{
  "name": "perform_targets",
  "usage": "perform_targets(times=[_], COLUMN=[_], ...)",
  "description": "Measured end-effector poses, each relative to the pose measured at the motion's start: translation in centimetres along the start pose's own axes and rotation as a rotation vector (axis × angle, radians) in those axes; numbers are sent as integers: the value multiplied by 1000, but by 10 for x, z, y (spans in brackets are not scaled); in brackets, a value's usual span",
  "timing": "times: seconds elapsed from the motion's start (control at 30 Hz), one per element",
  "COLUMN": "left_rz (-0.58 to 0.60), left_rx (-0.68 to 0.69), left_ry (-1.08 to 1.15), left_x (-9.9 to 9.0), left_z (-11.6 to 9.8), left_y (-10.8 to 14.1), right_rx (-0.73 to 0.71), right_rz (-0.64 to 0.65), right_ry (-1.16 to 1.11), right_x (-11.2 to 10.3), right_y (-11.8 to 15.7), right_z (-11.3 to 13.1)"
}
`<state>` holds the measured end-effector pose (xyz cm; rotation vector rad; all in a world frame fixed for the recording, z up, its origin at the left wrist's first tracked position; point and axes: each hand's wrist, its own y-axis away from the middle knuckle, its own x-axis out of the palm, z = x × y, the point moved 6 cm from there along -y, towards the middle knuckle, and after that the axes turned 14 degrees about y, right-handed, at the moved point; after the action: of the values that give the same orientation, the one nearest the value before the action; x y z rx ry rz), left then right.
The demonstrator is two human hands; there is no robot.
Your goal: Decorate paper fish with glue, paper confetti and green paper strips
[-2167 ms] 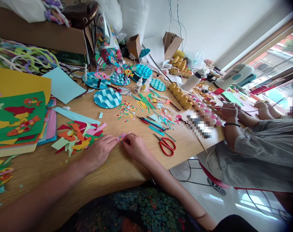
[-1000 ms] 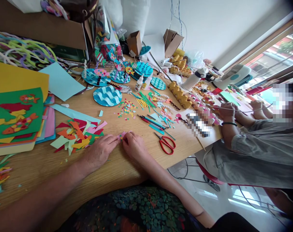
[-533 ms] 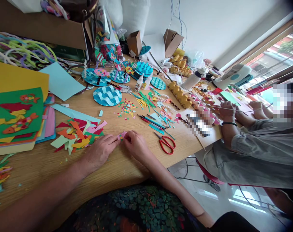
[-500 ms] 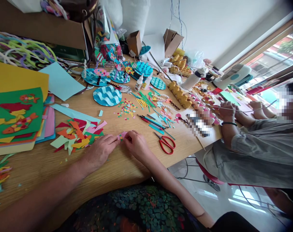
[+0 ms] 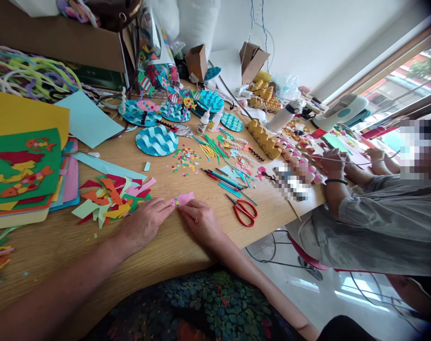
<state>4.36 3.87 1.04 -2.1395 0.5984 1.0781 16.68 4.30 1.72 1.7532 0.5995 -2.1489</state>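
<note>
A small pink paper fish (image 5: 184, 199) with coloured dots lies between my hands near the table's front edge. The closed fingers of my left hand (image 5: 148, 221) grip its left end. My right hand (image 5: 201, 220) pinches at its lower right edge; what lies under those fingertips is hidden. Coloured paper scraps (image 5: 111, 201) are heaped beside my left hand. Beyond my hands are small paper dots (image 5: 185, 158). Red-handled scissors (image 5: 246, 212) rest to the right of my right hand, with pencils (image 5: 222, 179) just behind them.
Blue wavy paper discs (image 5: 157, 140) and two glue bottles (image 5: 203, 122) stand farther back. Stacked coloured paper (image 5: 27, 166) is at the left. Another person's hands (image 5: 334, 161) rest at the table on the right, near yellow egg-carton pieces (image 5: 263, 139).
My right hand has shifted slightly down and right on the fish, and more of its pink part now shows. My left hand stays at its left end.
</note>
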Motion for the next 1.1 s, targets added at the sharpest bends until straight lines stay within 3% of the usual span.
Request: perform_targets(times=[0.63, 1.1], left_rz=[-11, -19], left_rx=[26, 19], left_ry=[-21, 0], left_x=[0, 1], left_z=[-1, 1], left_y=[1, 2], right_rx=[21, 15], right_rz=[83, 38], right_ry=[68, 28], right_x=[0, 2], right_y=[-2, -2], right_z=[3, 1])
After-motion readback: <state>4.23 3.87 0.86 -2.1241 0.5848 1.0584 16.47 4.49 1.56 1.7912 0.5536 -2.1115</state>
